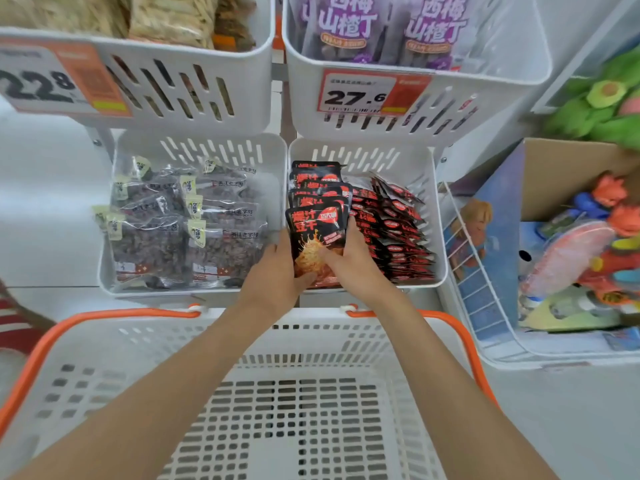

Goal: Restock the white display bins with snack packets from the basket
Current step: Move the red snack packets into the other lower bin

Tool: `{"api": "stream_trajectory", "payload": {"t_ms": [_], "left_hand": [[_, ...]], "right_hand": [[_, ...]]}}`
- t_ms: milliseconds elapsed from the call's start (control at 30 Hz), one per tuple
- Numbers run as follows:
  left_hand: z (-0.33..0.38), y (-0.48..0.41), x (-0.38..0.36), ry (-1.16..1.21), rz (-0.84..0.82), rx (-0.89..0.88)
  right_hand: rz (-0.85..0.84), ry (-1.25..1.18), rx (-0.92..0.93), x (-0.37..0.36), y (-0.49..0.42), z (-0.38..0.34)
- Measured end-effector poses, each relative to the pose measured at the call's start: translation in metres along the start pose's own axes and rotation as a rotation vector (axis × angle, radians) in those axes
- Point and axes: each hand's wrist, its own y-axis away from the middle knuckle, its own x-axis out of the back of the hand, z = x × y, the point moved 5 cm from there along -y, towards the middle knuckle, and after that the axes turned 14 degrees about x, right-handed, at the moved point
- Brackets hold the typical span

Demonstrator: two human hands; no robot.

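I have the packet (317,233) held upright at the bin's (363,157) front left corner. My left hand (277,268) curls round its left edge, my right hand (349,261) round its right edge, and both thumbs press on its face. It stands just ahead of the row (317,181) already filed along the bin's left side. To seat it well, I would keep it square to that row with the label facing front. Then I would slide its bottom edge down against the bin's front wall and let go only once it leans back on its neighbours. The basket (322,341), below the bin, shows no packets that I can see.
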Motion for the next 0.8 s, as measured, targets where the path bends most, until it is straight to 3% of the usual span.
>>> {"api": "stream_trajectory", "payload": {"t_ms": [100,167,333,800], "left_hand": [[-0.001,-0.002,0.001,-0.028,0.013,0.007],[0.0,-0.003,0.001,-0.035,0.017,-0.001],[-0.002,-0.003,0.001,-0.039,0.005,-0.005],[-0.008,-0.013,-0.001,0.06,-0.07,-0.003]], "right_hand": [[0.024,-0.164,-0.002,-0.005,0.001,-0.013],[0.018,-0.147,-0.021,-0.005,0.004,-0.014],[0.182,-0.179,-0.117,0.006,0.005,-0.014],[0.026,-0.304,-0.004,0.008,-0.001,-0.014]]}}
